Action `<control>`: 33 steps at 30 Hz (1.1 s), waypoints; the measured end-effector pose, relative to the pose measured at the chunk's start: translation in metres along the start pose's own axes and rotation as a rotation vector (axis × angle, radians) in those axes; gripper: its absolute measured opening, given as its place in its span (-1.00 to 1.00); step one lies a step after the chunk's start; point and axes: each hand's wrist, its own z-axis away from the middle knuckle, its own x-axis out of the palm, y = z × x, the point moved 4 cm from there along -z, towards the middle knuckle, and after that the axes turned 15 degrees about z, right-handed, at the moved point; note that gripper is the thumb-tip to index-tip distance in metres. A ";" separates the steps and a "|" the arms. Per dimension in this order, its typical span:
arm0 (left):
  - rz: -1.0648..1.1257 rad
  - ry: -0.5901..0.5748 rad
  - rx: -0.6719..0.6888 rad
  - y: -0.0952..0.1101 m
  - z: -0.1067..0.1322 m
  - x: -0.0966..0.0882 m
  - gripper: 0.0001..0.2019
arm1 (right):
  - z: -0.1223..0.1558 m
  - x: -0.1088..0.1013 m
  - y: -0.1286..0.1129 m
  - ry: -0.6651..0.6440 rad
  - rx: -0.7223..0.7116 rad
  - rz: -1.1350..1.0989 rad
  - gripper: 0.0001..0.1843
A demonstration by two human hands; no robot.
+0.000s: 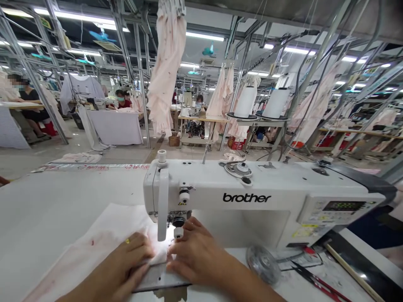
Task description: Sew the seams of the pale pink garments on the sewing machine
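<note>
A pale pink cloth (103, 239) lies flat on the white table (47, 205) under the needle end of a white Brother sewing machine (248, 197). My left hand (127, 262) rests palm down on the cloth just left of the presser foot (176, 222), fingers stretched out and pressing the cloth. My right hand (197, 251) lies flat on the cloth's edge right of the foot, fingers pointing toward the needle. Both hands touch the cloth near the metal needle plate (157, 279).
A clear bobbin case (262, 264) and red-handled scissors (317, 281) lie on the table at right. Two white thread cones (261, 102) stand behind the machine. Pink garments (166, 67) hang overhead. Other seated people (121, 98) work at far tables.
</note>
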 end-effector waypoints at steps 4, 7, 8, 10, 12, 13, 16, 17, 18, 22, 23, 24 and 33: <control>0.052 0.041 -0.069 -0.013 0.001 0.001 -0.81 | -0.001 0.004 -0.002 -0.030 0.055 -0.095 -0.74; 0.064 0.028 -0.064 -0.012 0.001 0.005 -0.72 | -0.001 0.012 -0.005 -0.004 0.145 -0.171 -0.70; 0.068 0.026 -0.074 -0.011 0.000 0.007 -0.73 | -0.002 0.015 -0.006 0.002 0.163 -0.186 -0.71; 0.071 0.038 -0.088 -0.007 -0.003 0.010 -0.77 | -0.003 0.021 -0.011 0.005 0.173 -0.192 -0.79; 0.060 0.058 -0.089 -0.005 -0.005 0.012 -0.82 | -0.004 0.023 -0.014 0.008 0.160 -0.196 -0.91; 0.049 0.060 -0.071 -0.005 -0.007 0.012 -0.85 | -0.004 0.023 -0.015 0.027 0.157 -0.204 -0.94; -0.013 0.063 0.043 -0.004 -0.009 0.013 -0.92 | -0.003 0.019 -0.012 0.112 0.180 -0.221 -0.96; -0.040 0.068 0.086 -0.004 -0.009 0.012 -0.90 | -0.002 0.017 -0.010 0.136 0.186 -0.204 -0.95; -0.066 0.074 0.125 -0.003 -0.008 0.012 -0.87 | -0.001 0.016 -0.008 0.156 0.181 -0.169 -0.93; -0.145 0.113 0.250 0.002 -0.009 0.009 -0.84 | 0.000 0.012 -0.009 0.238 0.058 0.037 -0.81; -0.157 0.124 0.273 0.004 -0.010 0.009 -0.84 | 0.000 0.012 -0.011 0.253 0.022 0.083 -0.79; -0.165 0.132 0.288 0.006 -0.010 0.009 -0.83 | -0.001 0.013 -0.013 0.262 -0.010 0.129 -0.81; -0.067 0.023 0.261 0.001 -0.006 0.014 -0.72 | -0.001 0.023 -0.024 0.210 -0.218 0.308 -0.81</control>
